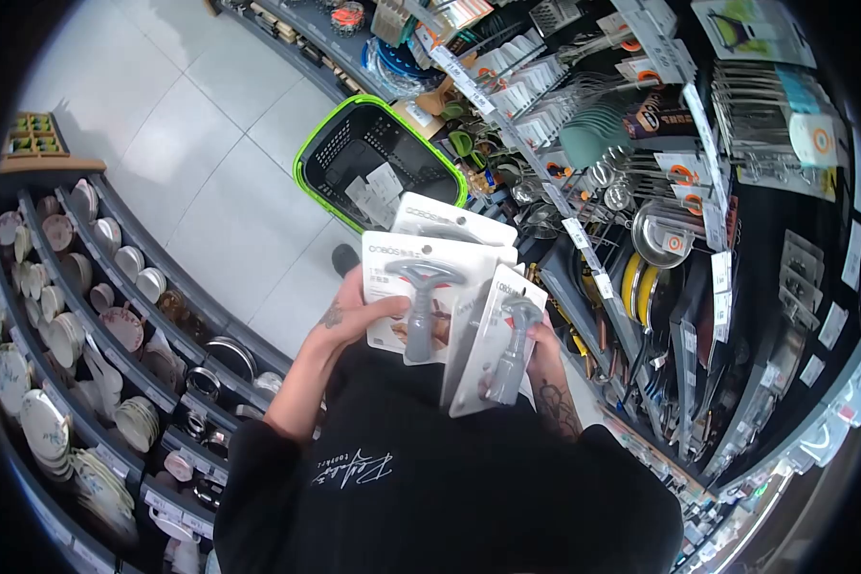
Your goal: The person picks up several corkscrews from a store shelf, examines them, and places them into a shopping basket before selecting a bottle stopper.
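Observation:
My left hand grips a white carded pack with a grey T-shaped kitchen utensil under clear plastic, the thumb lying over its front. A similar white pack pokes out behind its top edge. My right hand is closed on the side of another carded pack with the same sort of grey-handled utensil, tilted and overlapping the first. More card edges show between the two. Just beyond the packs, a black shopping basket with a bright green rim stands on the floor, with white cards inside.
Curved shelves of plates and bowls run along the left. On the right, a rack holds hanging kitchen utensils, a strainer and pans with yellow rims. Pale floor tiles lie between the shelves.

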The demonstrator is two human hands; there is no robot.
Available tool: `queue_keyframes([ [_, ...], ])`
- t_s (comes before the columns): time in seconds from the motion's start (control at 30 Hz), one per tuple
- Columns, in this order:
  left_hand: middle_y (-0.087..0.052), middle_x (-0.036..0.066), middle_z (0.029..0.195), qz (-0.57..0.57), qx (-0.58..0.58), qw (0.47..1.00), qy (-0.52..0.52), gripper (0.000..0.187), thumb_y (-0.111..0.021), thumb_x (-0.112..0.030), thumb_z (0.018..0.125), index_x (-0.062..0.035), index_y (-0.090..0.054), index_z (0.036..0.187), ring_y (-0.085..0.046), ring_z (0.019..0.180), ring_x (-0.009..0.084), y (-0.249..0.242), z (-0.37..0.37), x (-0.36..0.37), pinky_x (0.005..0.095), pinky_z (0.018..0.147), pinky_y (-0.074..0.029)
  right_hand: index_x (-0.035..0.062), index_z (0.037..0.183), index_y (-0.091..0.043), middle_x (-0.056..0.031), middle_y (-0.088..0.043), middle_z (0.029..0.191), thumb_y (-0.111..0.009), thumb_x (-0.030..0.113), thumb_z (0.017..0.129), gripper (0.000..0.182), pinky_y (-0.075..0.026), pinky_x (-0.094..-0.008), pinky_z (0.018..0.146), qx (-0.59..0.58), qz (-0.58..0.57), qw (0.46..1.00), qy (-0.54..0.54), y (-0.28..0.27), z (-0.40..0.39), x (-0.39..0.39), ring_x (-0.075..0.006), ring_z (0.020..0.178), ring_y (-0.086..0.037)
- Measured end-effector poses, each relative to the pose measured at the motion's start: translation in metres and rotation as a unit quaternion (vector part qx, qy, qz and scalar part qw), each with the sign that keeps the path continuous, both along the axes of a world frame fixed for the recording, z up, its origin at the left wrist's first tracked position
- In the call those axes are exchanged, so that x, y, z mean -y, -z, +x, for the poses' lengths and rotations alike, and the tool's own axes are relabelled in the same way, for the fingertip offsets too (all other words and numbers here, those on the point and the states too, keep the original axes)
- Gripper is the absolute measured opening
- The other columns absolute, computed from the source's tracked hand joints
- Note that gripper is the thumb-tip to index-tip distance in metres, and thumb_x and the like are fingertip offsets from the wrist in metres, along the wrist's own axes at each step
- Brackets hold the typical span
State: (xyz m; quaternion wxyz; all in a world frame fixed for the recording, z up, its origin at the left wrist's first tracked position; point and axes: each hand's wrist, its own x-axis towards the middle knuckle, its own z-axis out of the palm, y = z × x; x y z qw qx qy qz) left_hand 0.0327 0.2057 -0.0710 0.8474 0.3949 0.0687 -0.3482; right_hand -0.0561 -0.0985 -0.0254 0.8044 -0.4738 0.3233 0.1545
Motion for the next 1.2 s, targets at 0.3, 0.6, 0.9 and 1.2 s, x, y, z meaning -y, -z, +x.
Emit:
queue_keyframes([
  [0.3,-0.064,0.009,0.106,0.049,0.006,0.994,-0.094,0.058,-0.078,-0.014,0.072,0.0018,-0.051,0.121,-0.063,0.091,0.016,0.022,-0.02,-0.014,0.0288,0.078,-0.052,-0.0034,0.129,-0.044,-0.0178,-0.059,0.117,-0.059,0.015,0.075,0.059,-0.048,-0.0426,0.095,0.042,0.045,0.995,0.074,-0.012,-0.017,-0.017,-0.03,0.108,-0.06],
  [0.6,-0.064,0.013,0.106,0.011,-0.018,0.997,-0.073,0.058,-0.073,-0.015,0.072,0.0044,-0.05,0.121,-0.065,0.09,0.018,0.037,-0.016,-0.034,0.0292,0.076,-0.054,0.0027,0.122,-0.053,-0.0166,-0.06,0.117,-0.053,0.033,0.079,0.052,-0.047,-0.0494,0.095,0.033,0.035,0.972,0.231,-0.019,-0.053,-0.018,-0.0333,0.107,-0.059],
  [0.9,-0.064,0.01,0.105,0.055,0.028,0.997,0.049,0.05,-0.07,-0.001,0.072,0.0014,-0.053,0.119,-0.063,0.093,0.0157,0.011,-0.026,0.002,0.0281,0.08,-0.052,-0.0022,0.128,-0.047,-0.0186,-0.057,0.123,-0.058,0.026,0.079,0.058,-0.04,-0.0464,0.104,0.015,0.098,0.962,0.254,-0.041,-0.055,-0.043,-0.0327,0.114,-0.055],
  [1.2,-0.063,0.01,0.112,0.114,0.075,0.978,0.16,0.053,-0.07,-0.001,0.073,0.0022,-0.051,0.122,-0.061,0.1,0.0164,-0.042,-0.043,0.065,0.0314,0.087,-0.049,-0.0002,0.123,-0.051,-0.0181,-0.06,0.114,-0.054,0.03,0.085,0.049,-0.049,-0.0477,0.091,0.005,0.187,0.938,0.291,-0.026,-0.098,0.006,-0.0323,0.103,-0.06],
])
